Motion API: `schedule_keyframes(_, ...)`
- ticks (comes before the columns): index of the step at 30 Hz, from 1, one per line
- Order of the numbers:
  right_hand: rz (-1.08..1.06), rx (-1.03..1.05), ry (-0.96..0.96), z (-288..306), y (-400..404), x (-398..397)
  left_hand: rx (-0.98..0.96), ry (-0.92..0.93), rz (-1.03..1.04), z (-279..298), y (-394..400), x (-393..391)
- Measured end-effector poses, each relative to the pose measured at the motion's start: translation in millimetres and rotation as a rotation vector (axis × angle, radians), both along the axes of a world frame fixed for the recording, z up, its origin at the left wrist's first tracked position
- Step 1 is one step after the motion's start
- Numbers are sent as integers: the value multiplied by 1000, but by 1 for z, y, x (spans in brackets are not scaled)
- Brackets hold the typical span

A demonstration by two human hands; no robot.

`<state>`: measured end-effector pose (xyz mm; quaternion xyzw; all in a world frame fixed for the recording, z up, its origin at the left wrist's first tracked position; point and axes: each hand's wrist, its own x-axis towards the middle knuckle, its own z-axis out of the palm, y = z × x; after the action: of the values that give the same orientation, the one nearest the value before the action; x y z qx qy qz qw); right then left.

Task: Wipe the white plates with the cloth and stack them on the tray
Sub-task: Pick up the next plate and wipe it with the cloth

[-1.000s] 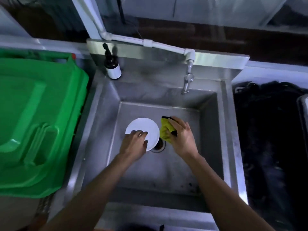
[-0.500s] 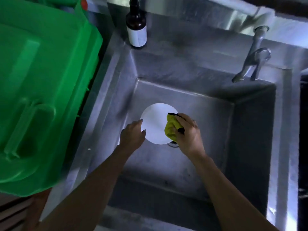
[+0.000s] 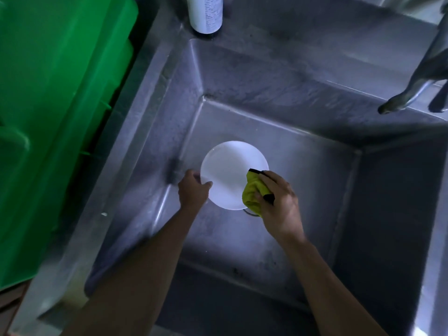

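Since the earlier frames the head has dropped closer over the basin, so the sink fills the view, and the cloth has slid from beside the plate onto its right edge.

The steel sink (image 3: pixel 303 76) holds everything in play. To its left sits a large green bin (image 3: pixel 60 105); no tray shows in this view, so where the stack will go cannot be told. A labelled bottle (image 3: pixel 205 13) stands on the back ledge, and the tap spout (image 3: pixel 412 93) reaches in from the upper right.

The white plate (image 3: pixel 230 173) is down in the basin, near the drain, whose rim peeks out below the cloth. The left hand (image 3: pixel 192 190) grips the plate's near-left rim, thumb curled over the top. The right hand (image 3: pixel 278 204) is closed round the bunched yellow cloth (image 3: pixel 253 192), pressing it on the plate's right side.

To wipe well, the left-hand pinch likely needs to stay firm at the rim while the cloth sweeps across the whole face in overlapping arcs, then round the edge. Turning the plate a little between passes would expose the patch under the thumb. A slippery plate over steel argues for keeping it low.
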<state>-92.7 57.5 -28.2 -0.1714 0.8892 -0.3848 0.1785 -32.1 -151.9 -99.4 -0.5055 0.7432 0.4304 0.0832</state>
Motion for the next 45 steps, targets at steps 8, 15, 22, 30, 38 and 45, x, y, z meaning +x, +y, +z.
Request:
schedule_keyframes(8,-12,45,-56,4,13,1,75,-60,68,-5,9,4)
schedule_keyframes(15,-8,6,-56,22,22,4,242,-29,193,14,13,13)
schedule_keyframes(22,-26,5,-48,45,28,13,611,53,435,44,17,13)
schedule_keyframes(30,-9,13,-14,80,32,29,805,175,427,90,32,17)
schedule_keyframes(38,-23,7,20,119,43,47,827,213,320,141,46,31)
schedule_keyframes(45,-90,11,129,164,42,48,888,297,144,203,67,38)
